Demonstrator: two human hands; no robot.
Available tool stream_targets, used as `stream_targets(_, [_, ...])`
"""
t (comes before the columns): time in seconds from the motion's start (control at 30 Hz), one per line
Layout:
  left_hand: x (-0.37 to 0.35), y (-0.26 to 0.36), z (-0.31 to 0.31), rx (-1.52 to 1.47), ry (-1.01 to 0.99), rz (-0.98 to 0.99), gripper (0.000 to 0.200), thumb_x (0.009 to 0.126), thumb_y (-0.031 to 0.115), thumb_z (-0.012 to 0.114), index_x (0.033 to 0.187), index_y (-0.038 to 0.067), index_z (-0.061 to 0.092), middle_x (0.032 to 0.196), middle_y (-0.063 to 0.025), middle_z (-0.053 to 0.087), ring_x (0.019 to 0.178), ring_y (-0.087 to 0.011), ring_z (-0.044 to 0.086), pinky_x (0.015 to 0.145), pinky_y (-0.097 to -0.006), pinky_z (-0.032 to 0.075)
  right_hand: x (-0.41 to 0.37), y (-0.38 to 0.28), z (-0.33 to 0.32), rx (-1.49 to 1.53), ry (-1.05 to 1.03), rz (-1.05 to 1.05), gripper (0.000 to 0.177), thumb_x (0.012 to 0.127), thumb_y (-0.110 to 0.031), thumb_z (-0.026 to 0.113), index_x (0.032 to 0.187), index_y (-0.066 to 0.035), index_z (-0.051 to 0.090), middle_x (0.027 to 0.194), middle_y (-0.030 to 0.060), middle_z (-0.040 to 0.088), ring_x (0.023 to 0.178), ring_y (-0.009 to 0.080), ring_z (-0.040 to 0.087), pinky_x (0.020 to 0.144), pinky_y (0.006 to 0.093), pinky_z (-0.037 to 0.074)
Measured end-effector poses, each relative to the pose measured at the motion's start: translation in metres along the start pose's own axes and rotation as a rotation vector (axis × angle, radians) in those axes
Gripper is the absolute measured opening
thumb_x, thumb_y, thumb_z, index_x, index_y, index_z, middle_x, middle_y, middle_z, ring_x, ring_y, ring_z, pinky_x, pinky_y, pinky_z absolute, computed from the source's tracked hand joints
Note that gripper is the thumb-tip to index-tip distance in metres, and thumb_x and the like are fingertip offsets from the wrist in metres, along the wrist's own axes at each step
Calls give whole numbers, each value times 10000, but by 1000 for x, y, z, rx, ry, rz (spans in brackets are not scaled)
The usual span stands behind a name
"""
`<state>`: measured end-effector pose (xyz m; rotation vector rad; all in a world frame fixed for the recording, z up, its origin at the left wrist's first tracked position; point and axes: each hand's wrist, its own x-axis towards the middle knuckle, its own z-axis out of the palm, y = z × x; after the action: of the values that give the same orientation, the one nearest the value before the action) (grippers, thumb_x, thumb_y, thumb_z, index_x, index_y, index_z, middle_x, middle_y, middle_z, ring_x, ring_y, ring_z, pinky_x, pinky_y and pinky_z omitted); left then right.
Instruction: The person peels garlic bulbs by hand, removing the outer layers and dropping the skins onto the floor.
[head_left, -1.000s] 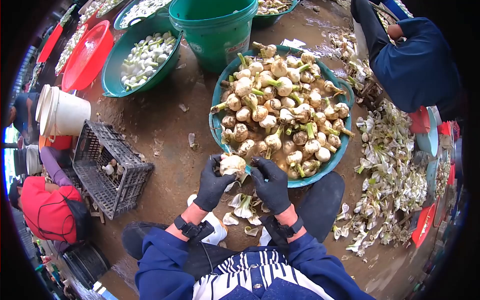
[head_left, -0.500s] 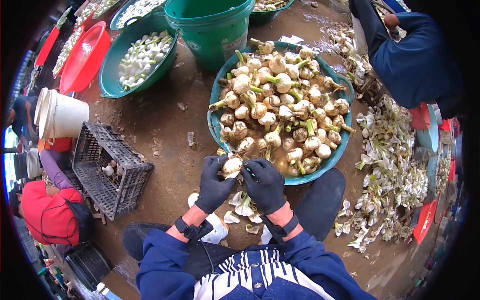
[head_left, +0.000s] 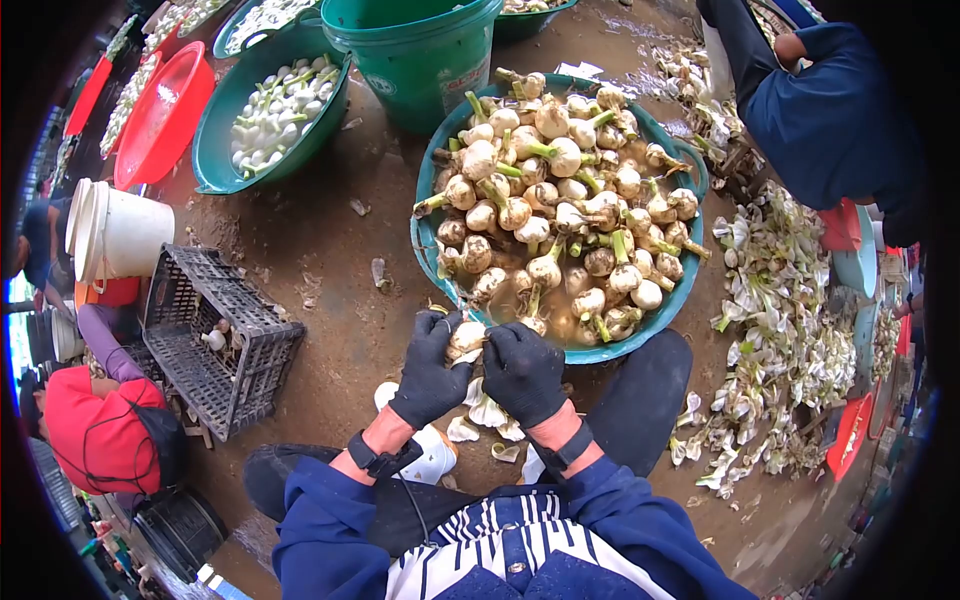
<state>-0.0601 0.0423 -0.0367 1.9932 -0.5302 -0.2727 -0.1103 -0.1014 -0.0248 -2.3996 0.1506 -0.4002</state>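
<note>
A pale garlic bulb [head_left: 466, 337] with brownish skin is gripped in the black-gloved fingers of my left hand [head_left: 432, 368]. My right hand [head_left: 525, 370], gloved in black too, is closed against the bulb's right side; its fingertips hide whatever they pinch. Just beyond both hands stands a teal basin [head_left: 425, 245] heaped with soil-stained garlic bulbs [head_left: 540, 190] with short green stems, some lying in murky water. Below my hands, loose pieces of garlic skin [head_left: 487, 411] lie on the ground between my legs.
A black crate [head_left: 225, 345] lies to the left, near white buckets [head_left: 125, 235] and a person in red [head_left: 105, 430]. Farther back are a green tub [head_left: 215, 150] of cleaned bulbs and a green bucket [head_left: 410, 65]. Peelings [head_left: 780, 350] cover the right side, near another person's dark sleeve [head_left: 820, 110].
My right hand has rolled over, its fingers curling closer in against the bulb's side. The left hand keeps its hold, and the whole view has shifted slightly.
</note>
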Motion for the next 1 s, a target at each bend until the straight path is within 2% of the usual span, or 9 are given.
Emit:
stream_targets(0.17, [3,1,-10,-33,-105,1,524,636,-4,634,1152,-1,541,1004,-177,478,908,-322,528,804,-359,447,0,6,0,196,36,194,46,729,-89,639,730,-47,623,643,95,602,546,268,599,505,337,471])
stream_targets(0.27, [5,3,-19,-107,-220,-3,503,670,-20,638,1163,3,541,1022,-152,488,937,-292,532,832,-355,444,3,14,-6,482,5,521,99,741,-111,651,692,-26,641,608,112,619,539,233,616,529,301,479])
stream_targets(0.4, [8,9,-33,-531,-369,-89,503,721,1,683,1202,27,543,1126,-100,521,1057,-220,533,918,-325,426,-10,65,6,244,40,532,86,744,-102,650,721,-21,670,582,111,619,548,229,629,557,312,490])
stream_targets(0.43, [8,11,-37,-622,-392,-150,505,732,13,694,1213,34,542,1156,-90,525,1084,-205,527,938,-321,418,-11,71,-2,169,-103,583,84,735,-56,627,792,-20,677,686,122,651,635,254,649,616,320,502])
stream_targets(0.57, [8,11,-39,-836,-400,-371,611,751,99,726,1301,32,469,1239,-79,528,1151,-180,510,987,-318,402,-9,59,-25,351,-63,345,243,719,2,599,953,-28,653,992,161,641,938,278,624,822,324,482])
stream_targets(0.63, [9,17,-35,-920,-347,-398,615,762,103,648,1334,35,434,1181,-71,567,1052,-157,557,922,-297,433,-2,39,-37,482,-119,219,275,732,34,592,996,-25,645,1009,139,642,939,240,624,810,318,486])
stream_targets(0.83, [4,7,-20,-1324,-389,-611,754,775,91,681,1426,58,303,1309,-91,475,1173,-180,483,1002,-318,389,5,17,-39,513,-191,172,240,696,-48,710,932,-31,671,927,126,654,838,256,641,741,333,501])
stream_targets(0.93, [2,1,-12,-627,-428,-321,800,779,55,668,1455,89,243,1333,-94,445,1196,-179,452,1020,-320,361,2,20,-37,536,-213,190,194,692,-51,721,881,-30,685,854,118,663,759,252,650,675,326,506])
stream_targets(1.0, [-3,0,-7,-698,-447,-335,840,781,49,680,1468,100,199,1351,-95,422,1216,-183,425,1031,-315,337,3,17,-38,546,-223,231,164,690,-45,721,851,-32,692,813,116,665,718,251,652,643,319,507])
